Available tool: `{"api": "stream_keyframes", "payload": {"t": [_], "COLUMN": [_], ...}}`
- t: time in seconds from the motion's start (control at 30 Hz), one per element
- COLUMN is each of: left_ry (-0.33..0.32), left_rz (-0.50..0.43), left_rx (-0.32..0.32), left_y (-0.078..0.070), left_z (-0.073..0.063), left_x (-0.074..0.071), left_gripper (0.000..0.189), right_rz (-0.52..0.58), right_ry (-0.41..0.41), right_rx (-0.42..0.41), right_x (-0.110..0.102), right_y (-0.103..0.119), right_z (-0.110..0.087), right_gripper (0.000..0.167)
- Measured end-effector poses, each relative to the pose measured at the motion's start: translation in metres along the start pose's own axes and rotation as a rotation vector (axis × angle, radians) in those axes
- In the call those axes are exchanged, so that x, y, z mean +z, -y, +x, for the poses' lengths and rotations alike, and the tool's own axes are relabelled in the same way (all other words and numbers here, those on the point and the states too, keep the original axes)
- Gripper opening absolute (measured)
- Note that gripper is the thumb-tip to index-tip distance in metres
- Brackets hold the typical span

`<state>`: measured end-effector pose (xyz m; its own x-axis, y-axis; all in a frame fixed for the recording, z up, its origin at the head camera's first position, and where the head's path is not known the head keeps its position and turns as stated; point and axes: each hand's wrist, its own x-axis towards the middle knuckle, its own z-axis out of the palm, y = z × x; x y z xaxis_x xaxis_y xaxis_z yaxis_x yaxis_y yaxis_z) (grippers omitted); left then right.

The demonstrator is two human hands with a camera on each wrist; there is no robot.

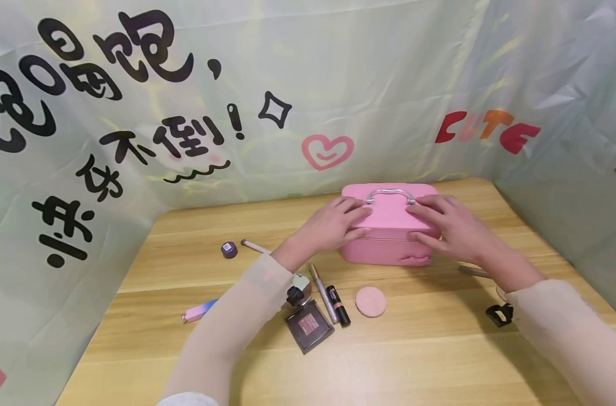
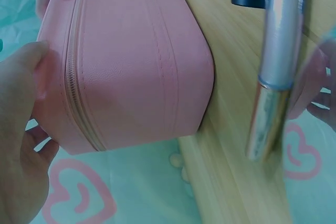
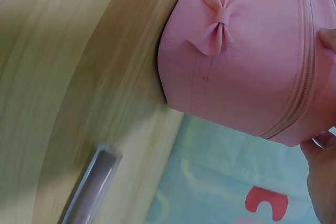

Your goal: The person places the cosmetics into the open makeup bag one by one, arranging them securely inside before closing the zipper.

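Note:
A pink cosmetic case (image 1: pixel 384 246) with a silver handle (image 1: pixel 391 192) stands at the back of the table, its lid down. My left hand (image 1: pixel 333 224) lies on the left side of the lid, fingers on top and thumb at the front edge. On the right side, my right hand (image 1: pixel 457 231) touches the lid in the same way. The zipper (image 2: pixel 72 87) runs round the case below the lid. A pink bow (image 3: pixel 221 17) decorates the front. Neither hand touches the handle.
Nearer lie a black compact (image 1: pixel 310 327), a silver and gold tube (image 1: pixel 324 294), a black lipstick tube (image 1: pixel 337 306) and a round pink puff (image 1: pixel 371 301). A purple jar (image 1: pixel 229 250) and a brush (image 1: pixel 255 247) are left; a small black object (image 1: pixel 499 315) is right. Printed cloth hangs behind.

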<state>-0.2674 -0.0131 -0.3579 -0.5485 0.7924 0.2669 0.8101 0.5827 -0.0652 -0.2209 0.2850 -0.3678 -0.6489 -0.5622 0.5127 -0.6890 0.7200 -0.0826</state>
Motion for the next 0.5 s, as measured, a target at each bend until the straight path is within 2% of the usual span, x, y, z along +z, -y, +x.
{"api": "stream_keyframes", "payload": {"t": [0.3,0.5], "left_ry": [-0.018,-0.007], "left_rz": [0.019,0.007], "left_rx": [-0.020,-0.051], "left_y": [0.007,0.011], "left_z": [-0.019,-0.032], "left_x": [-0.003,-0.004], "left_gripper": [0.051,0.053], "right_rz": [0.013,0.016], "right_ry": [0.001,-0.009], "right_rx": [-0.009,-0.028], "right_x": [0.010,0.017], "right_y": [0.011,0.018], "right_z": [0.011,0.018], "right_gripper": [0.062,0.062]}}
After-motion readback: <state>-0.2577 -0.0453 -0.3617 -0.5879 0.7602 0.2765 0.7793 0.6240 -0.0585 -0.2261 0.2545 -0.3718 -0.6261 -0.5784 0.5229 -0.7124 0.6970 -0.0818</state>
